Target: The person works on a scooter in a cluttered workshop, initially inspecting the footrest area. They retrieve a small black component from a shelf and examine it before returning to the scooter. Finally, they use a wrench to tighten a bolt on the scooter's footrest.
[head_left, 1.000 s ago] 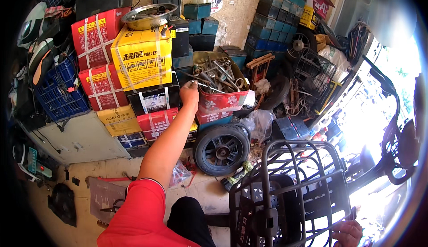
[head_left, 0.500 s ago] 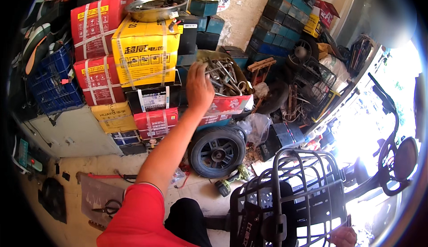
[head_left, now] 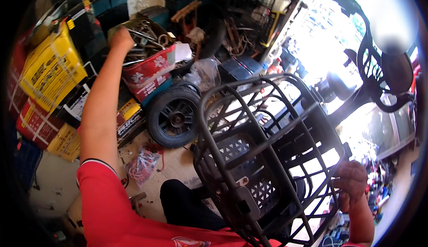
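Observation:
My left hand reaches out to the near-left edge of an open box filled with wrenches and other metal tools. Its fingers look curled like a fist; what they hold, if anything, is hidden behind the hand. On the other side, my right hand is closed at the right side of a black bicycle basket, its fingers bent around the edge bars. The basket is fixed in front of me, close to a handlebar with a mirror.
Below the tool box leans a black wheel with a tyre. A clear bag of red wires lies on the floor. Stacked yellow cartons stand at the left. A dark battery case sits behind the basket.
The view has swung right, so the boxes and wheel sit further left. My left hand stays at the tool box, now more fist-like. More of my right hand and forearm shows.

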Available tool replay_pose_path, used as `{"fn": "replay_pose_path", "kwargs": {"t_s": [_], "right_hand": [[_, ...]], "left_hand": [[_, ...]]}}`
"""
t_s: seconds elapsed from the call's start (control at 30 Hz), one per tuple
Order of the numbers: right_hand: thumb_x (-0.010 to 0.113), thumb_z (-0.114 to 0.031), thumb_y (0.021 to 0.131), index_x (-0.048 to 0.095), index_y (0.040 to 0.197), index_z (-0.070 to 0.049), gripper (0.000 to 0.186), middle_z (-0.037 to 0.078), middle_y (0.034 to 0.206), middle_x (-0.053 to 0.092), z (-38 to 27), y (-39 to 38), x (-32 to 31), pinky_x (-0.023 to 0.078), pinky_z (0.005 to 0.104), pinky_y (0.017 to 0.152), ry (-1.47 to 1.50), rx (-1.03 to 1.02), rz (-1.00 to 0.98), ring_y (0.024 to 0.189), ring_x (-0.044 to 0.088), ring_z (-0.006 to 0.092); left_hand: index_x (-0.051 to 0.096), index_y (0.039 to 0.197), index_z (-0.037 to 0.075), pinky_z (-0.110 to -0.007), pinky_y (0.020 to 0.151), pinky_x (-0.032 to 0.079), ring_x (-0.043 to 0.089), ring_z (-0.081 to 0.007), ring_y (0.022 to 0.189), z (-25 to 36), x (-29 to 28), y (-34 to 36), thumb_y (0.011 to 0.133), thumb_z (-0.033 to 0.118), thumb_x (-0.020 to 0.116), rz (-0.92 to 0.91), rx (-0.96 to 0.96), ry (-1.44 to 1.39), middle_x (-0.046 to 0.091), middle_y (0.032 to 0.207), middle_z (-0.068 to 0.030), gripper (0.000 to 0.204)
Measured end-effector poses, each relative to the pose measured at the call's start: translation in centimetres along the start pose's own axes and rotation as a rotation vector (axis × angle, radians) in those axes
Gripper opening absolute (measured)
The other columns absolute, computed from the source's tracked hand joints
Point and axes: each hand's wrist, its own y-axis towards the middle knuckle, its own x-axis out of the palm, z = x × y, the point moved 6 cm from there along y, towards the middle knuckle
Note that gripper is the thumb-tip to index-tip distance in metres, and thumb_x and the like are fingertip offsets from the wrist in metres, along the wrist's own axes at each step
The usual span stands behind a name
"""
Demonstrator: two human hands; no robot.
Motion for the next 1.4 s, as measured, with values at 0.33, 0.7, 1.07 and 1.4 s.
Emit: {"fn": "replay_pose_path", "kwargs": {"t_s": [0.33,0.7,1.07,1.4], "right_hand": [[0.048,-0.031,0.093,0.077,0.092,-0.007,0.037,0.011,0.096,0.073,-0.1,0.4,0.0,0.054,0.0383,0.080,0.014,0.013,-0.032,0.088,0.070,0.0279],[0.049,-0.032,0.092,0.078,0.084,-0.012,0.036,0.006,0.083,0.072,0.2,0.9,0.4,0.053,0.0358,0.068,0.004,-0.027,0.020,0.077,0.071,0.0229],[0.049,-0.039,0.095,0.075,0.083,-0.012,0.039,0.008,0.090,0.071,0.5,0.2,0.4,0.053,0.0399,0.073,-0.027,0.034,-0.009,0.084,0.070,0.0271],[0.032,-0.047,0.105,0.064,0.101,-0.007,0.051,0.019,0.108,0.069,-0.1,-3.5,-0.9,0.051,0.0547,0.091,-0.211,0.071,-0.135,0.103,0.066,0.0383]], "left_hand": [[0.076,0.112,0.002,-0.045,0.086,0.052,0.069,-0.0280,0.097,-6.9,9.3,6.1,0.089,0.028,0.075,-0.545,-0.114,-0.468,0.074,0.112,-0.0154,0.035],[0.072,0.095,0.012,-0.043,0.073,0.056,0.069,-0.0219,0.077,-10.8,13.4,9.5,0.093,0.027,0.070,-0.958,-0.146,-0.514,0.074,0.090,-0.0074,0.015],[0.078,0.092,0.011,-0.046,0.074,0.052,0.066,-0.0267,0.084,-7.4,12.0,6.8,0.081,0.025,0.069,-0.743,0.109,-0.056,0.073,0.096,-0.0130,0.020],[0.076,0.093,0.012,-0.044,0.072,0.053,0.067,-0.0311,0.086,-3.0,18.7,6.1,0.091,0.034,0.064,-0.890,-0.237,-1.100,0.077,0.100,-0.0127,0.025]]}}
